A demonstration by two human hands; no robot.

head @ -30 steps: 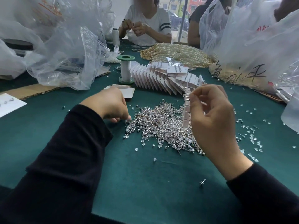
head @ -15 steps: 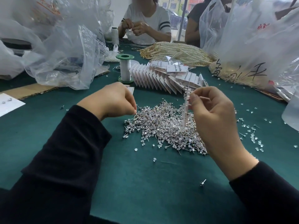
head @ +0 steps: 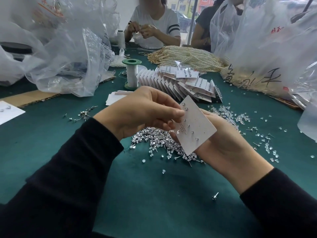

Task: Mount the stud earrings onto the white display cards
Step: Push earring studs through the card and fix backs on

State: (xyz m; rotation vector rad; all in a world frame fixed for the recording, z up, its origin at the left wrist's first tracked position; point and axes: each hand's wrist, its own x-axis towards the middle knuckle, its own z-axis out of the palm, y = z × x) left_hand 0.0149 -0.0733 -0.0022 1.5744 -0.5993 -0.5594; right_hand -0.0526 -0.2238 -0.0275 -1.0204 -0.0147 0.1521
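Above the green table (head: 154, 194), a white display card (head: 200, 127) is held tilted over the loose stud pile (head: 154, 140). One row of studs is seated and the holes beside it look unfilled. Finished cards (head: 171, 83) fan out behind; plenty left. Right hand (head: 226, 143) cradles the card from beneath. Left hand (head: 142, 110) pinches its upper edge, likely seating a stud.

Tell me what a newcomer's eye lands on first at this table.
The white card, dotted with a few studs, is held at centre between the left hand, pinching its upper edge, and the right hand beneath it. Under them glitters a heap of stud earrings on the green table; behind, a fanned row of filled cards.
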